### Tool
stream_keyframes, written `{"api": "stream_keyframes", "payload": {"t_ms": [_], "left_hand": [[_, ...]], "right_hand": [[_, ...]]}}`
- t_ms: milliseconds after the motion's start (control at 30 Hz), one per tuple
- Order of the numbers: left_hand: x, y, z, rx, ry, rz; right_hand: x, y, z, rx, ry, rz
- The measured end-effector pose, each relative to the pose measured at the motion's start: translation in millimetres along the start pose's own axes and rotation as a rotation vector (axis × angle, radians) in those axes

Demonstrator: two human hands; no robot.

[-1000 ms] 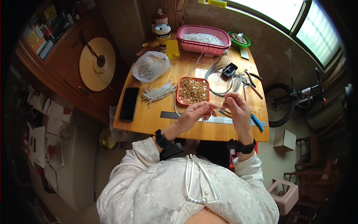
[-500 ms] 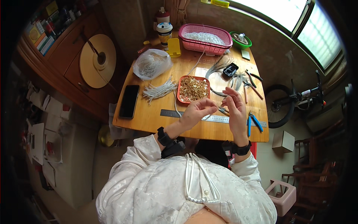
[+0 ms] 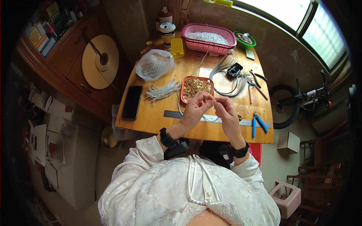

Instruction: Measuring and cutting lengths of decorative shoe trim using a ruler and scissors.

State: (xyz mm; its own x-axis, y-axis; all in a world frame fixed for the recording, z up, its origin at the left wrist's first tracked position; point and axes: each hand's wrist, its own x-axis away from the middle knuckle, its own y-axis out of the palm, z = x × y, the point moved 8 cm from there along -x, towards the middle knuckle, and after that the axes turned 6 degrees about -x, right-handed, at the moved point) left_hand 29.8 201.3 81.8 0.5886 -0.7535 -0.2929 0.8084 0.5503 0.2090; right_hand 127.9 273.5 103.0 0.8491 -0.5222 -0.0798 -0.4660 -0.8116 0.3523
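My left hand [image 3: 194,113] is closed in a pinch, with a white cord [image 3: 179,101] running down to it from beside the tray. My right hand [image 3: 229,117] meets it fingertip to fingertip, also pinched. What lies between the right fingertips is too small to make out. A curved piece of cord hangs below the hands, over a steel ruler [image 3: 256,123]. Just behind my hands is a red-orange tray [image 3: 182,94] of small gold-coloured metal pieces [image 3: 197,86]. To its left lies a bundle of white twisted cords [image 3: 163,90].
Blue-handled cutters [image 3: 259,124] lie right of my hands, and more pliers [image 3: 258,84] behind them. Grey cord coils [image 3: 226,90] surround a black box [image 3: 234,70]. A phone [image 3: 132,102], a plastic bag of cord [image 3: 154,64], a cup [image 3: 167,34] and a pink basket [image 3: 209,46] stand around the table.
My right hand has moved left and down, and its fingers have closed in against my left fingertips. My left hand has shifted slightly.
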Motion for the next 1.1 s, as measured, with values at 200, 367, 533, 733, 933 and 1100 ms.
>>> {"api": "stream_keyframes", "payload": {"t_ms": [200, 367, 533, 733, 933, 1100], "left_hand": [[-0.4, -2.7, 10.5, -0.080, -0.037, -0.025], [0.8, 1.0, 10.5, -0.038, -0.056, -0.022], [0.2, -7.0, 12.0, 0.084, -0.130, 0.010], [-33.0, -88.8, 49.6, -0.384, -0.034, 0.267], [-59.6, -179.1, 99.1, -1.438, 0.386, 0.657], [-71.2, -210.7, 59.5, -2.123, -0.023, 0.585]], "right_hand": [[0.9, -4.0, 8.4, 0.027, -0.015, -0.006], [2.6, 1.7, 0.3, 0.023, -0.090, 0.046], [6.0, -2.2, -1.8, 0.199, -0.146, 0.097], [13.8, -14.1, -5.4, 0.143, -0.133, 0.131], [20.6, -26.6, -13.0, 0.106, -0.117, 0.147], [24.5, -15.3, -29.0, 0.094, -0.194, 0.119]]}}
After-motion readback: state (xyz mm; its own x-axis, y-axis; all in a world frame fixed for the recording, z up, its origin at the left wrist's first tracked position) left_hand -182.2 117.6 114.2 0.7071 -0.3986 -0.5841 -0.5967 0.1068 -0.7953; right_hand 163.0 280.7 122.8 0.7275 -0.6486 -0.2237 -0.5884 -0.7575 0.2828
